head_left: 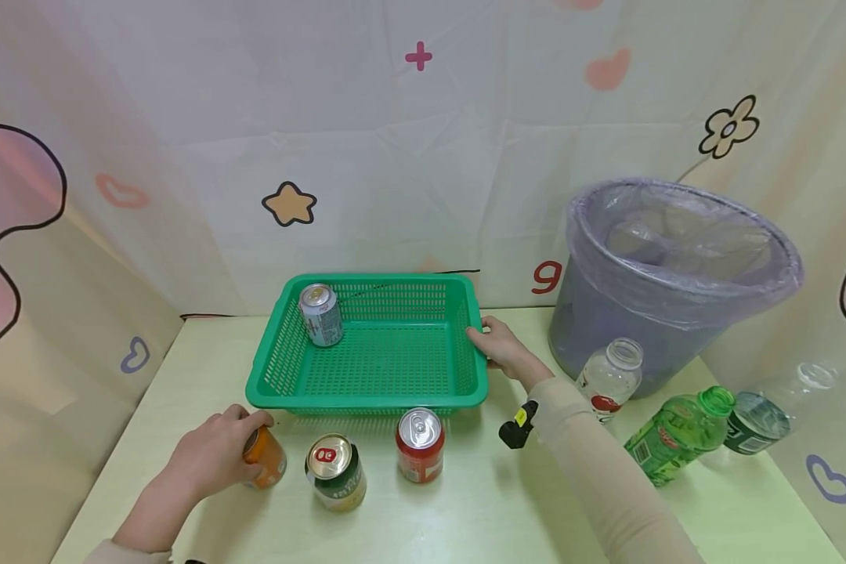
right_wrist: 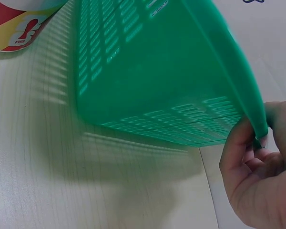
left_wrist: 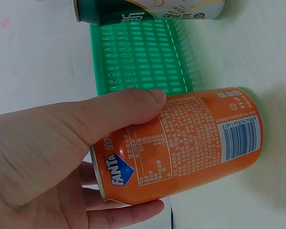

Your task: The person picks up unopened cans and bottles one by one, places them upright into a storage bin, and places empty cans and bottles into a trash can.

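Observation:
My left hand (head_left: pixel 215 450) grips an orange Fanta can (left_wrist: pixel 181 143) near the table's left side, thumb on one side and fingers round the other. With my right hand (head_left: pixel 499 348) I pinch the right rim of a green plastic basket (head_left: pixel 388 403); in the right wrist view the fingers (right_wrist: pixel 238 148) curl under that rim. A light-coloured can (head_left: pixel 322 317) stands inside the basket at its left end. In front of the basket stand a dark green and gold can (head_left: pixel 337 478) and a red can (head_left: pixel 420 446).
A grey bin (head_left: pixel 592 337) with a purple liner stands at the back right. Before it are a clear bottle (head_left: pixel 609 380), a green bottle (head_left: pixel 680 439) and another clear bottle with a dark label (head_left: pixel 757 423). A patterned curtain (head_left: pixel 366 157) hangs behind the table.

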`<state>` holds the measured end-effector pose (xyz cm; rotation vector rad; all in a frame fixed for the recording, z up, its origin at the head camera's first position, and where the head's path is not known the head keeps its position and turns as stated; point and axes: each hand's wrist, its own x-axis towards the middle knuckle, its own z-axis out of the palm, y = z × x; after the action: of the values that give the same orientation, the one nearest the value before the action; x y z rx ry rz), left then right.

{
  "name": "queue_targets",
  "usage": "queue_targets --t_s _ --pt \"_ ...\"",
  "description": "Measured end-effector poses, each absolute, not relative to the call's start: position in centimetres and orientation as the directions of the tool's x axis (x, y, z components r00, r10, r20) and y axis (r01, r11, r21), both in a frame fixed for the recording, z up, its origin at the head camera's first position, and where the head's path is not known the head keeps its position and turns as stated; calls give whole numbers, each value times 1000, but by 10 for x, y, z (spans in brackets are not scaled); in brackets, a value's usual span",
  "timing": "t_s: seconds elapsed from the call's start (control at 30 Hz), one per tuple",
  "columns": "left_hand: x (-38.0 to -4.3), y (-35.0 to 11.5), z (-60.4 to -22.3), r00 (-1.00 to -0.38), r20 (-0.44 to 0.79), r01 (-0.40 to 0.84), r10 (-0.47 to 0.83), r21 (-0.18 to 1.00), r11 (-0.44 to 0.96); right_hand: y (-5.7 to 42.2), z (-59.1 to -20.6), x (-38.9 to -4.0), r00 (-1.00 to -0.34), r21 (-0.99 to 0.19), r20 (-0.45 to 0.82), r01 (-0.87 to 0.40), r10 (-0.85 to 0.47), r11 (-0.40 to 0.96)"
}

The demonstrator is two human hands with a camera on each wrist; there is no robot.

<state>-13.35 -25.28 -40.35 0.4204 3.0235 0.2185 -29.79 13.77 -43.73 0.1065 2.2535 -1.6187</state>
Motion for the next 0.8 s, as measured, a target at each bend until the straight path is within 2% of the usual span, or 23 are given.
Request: queue_targets --t_s 0.3,0.8 --pt "-134 -254 -405 -960 -80 253 270 174 952 136 -438 -299 -931 -902 -336 274 -144 334" --pt "-133 -255 -412 -957 -19 284 290 158 946 137 -439 -299 -933 -909 -330 273 -145 314"
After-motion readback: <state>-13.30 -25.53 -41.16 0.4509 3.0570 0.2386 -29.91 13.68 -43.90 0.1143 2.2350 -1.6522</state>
